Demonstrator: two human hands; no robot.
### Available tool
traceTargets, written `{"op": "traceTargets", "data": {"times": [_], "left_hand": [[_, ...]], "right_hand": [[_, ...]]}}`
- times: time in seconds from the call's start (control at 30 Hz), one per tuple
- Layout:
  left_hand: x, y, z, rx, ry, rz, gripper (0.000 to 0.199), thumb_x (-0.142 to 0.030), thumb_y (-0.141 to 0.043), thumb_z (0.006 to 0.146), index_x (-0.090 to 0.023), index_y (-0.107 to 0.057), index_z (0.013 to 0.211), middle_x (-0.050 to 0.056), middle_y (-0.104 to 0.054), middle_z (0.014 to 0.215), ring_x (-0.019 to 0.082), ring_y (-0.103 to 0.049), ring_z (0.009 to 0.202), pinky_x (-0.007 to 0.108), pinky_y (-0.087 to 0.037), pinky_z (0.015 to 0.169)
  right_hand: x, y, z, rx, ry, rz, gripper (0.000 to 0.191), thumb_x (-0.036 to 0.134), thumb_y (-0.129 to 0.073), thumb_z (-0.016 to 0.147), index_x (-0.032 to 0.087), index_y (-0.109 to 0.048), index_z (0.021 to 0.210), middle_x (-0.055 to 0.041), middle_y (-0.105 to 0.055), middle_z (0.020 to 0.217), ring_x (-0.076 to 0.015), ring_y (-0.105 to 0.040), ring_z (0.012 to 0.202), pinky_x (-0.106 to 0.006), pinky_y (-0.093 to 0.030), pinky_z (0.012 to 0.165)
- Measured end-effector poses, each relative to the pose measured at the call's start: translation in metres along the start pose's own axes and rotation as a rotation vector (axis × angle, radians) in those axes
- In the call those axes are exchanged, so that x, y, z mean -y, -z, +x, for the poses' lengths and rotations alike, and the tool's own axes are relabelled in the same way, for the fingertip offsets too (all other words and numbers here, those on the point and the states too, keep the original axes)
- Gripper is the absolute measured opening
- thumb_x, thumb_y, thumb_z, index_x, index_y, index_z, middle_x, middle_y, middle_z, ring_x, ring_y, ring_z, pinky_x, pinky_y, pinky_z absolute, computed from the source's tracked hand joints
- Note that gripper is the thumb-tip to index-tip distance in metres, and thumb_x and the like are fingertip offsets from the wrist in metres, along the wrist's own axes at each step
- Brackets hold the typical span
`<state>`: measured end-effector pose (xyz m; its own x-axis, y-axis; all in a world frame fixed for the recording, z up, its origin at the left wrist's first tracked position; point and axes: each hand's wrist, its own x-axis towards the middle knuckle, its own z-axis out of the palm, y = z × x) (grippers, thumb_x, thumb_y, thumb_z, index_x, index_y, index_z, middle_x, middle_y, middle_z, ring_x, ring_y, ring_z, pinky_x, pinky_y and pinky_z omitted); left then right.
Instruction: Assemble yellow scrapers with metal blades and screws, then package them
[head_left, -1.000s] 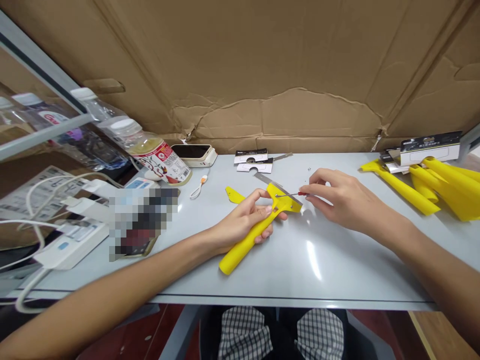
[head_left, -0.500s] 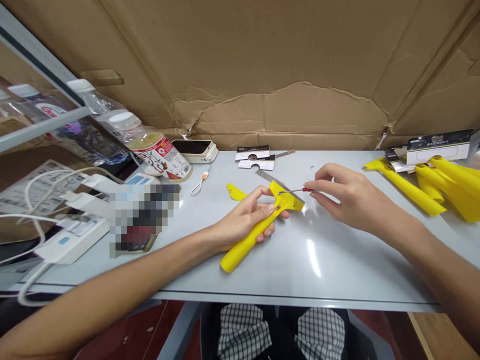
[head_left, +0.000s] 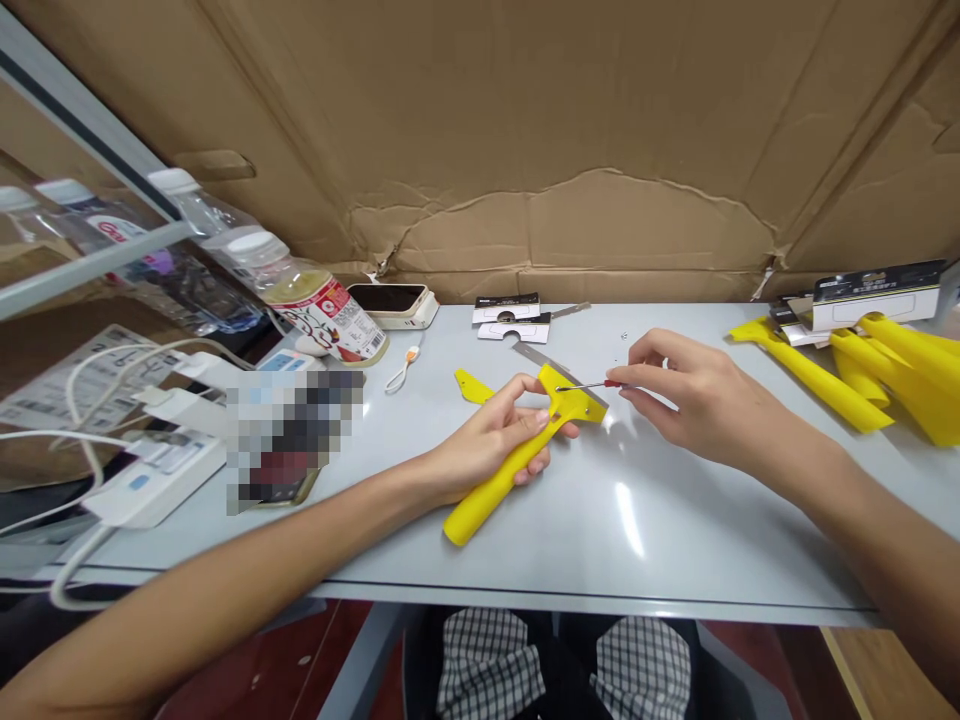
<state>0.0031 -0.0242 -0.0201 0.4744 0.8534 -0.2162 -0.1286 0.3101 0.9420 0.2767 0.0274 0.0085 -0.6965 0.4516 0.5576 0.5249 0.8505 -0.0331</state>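
My left hand (head_left: 504, 436) is closed around a yellow scraper (head_left: 495, 490) near its head, with the handle slanting down toward me. A metal blade (head_left: 541, 357) lies along the head's far edge and sticks out past its left end. Between the fingertips of my right hand (head_left: 675, 390) is a thin screwdriver (head_left: 592, 386) with a red handle, mostly hidden by the fingers. Its tip meets the head at the left screw. A second screw (head_left: 586, 411) shows at the right of the head. Behind my left hand lies a small yellow plate (head_left: 472, 386).
Card-sleeved blades (head_left: 514, 328) lie at the back, with tiny metal parts (head_left: 623, 336) nearby. More yellow scraper handles (head_left: 832, 385) and packaging (head_left: 877, 295) are at right. At left are a drink bottle (head_left: 330, 315), a boxed phone (head_left: 394, 303), a short cable (head_left: 403, 370) and a power strip (head_left: 157, 480).
The view has shifted very slightly. Both hands keep their places, with the screwdriver tip still at the left screw of the scraper.
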Motion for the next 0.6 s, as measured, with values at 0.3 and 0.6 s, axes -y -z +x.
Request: {"op": "traceTargets", "data": {"times": [0.3, 0.6], "left_hand": [[0.002, -0.001, 0.000, -0.019, -0.022, 0.049, 0.031, -0.041, -0.064, 0.105, -0.026, -0.038, 0.115, 0.010, -0.074, 0.116, 0.008, -0.058, 0.057, 0.024, -0.042, 0.049], [0.005, 0.000, 0.001, -0.011, -0.043, 0.066, 0.030, -0.042, -0.063, 0.105, -0.026, -0.039, 0.114, 0.008, -0.074, 0.113, 0.007, -0.058, 0.057, 0.022, -0.041, 0.049]], "right_hand": [[0.012, 0.008, 0.001, 0.008, 0.053, -0.102, 0.021, 0.010, -0.058, 0.101, 0.019, -0.077, 0.108, -0.0089, -0.071, 0.101, -0.0183, -0.066, 0.075, -0.033, -0.048, 0.058], [0.024, 0.004, 0.002, -0.129, 0.108, 0.100, 0.015, 0.008, -0.061, 0.102, 0.022, -0.065, 0.098, -0.0056, -0.072, 0.097, -0.0165, -0.068, 0.084, -0.030, -0.055, 0.071]]}}
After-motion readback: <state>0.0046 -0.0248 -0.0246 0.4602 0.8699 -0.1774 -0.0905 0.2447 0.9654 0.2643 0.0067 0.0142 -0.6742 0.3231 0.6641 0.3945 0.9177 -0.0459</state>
